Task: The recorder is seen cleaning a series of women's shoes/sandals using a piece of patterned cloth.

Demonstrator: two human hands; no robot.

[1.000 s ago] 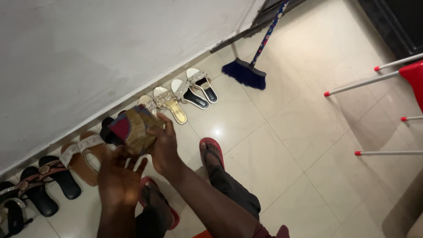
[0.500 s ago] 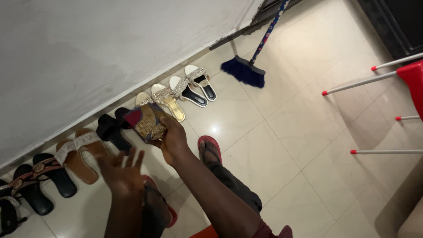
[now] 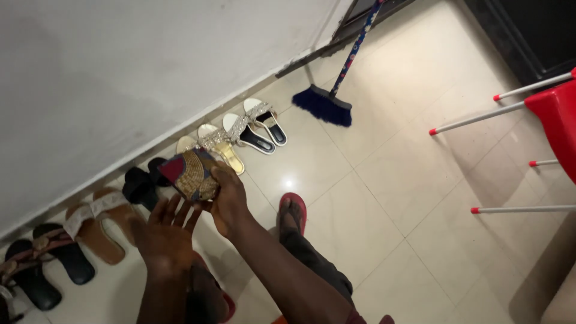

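Note:
My right hand [image 3: 231,201] grips a patterned shoe [image 3: 191,173] in gold, red and blue, holding it by its right side above the floor near the wall. My left hand [image 3: 165,234] is just below it, palm up and fingers spread, with the fingertips close to the shoe's lower edge and nothing held. Directly behind the shoe, a pair of black shoes [image 3: 139,183] sits on the floor against the wall.
Sandals line the wall's foot: a white and black pair [image 3: 259,123], a gold pair [image 3: 222,147], a tan pair [image 3: 99,219], black ones [image 3: 51,264]. A blue broom [image 3: 324,102] leans at the back. A red chair [image 3: 555,114] stands right. My foot wears a red flip-flop [image 3: 293,210].
My left hand let go of the shoe and dropped away, then rose back towards its lower edge. My right hand has kept hold of the shoe throughout.

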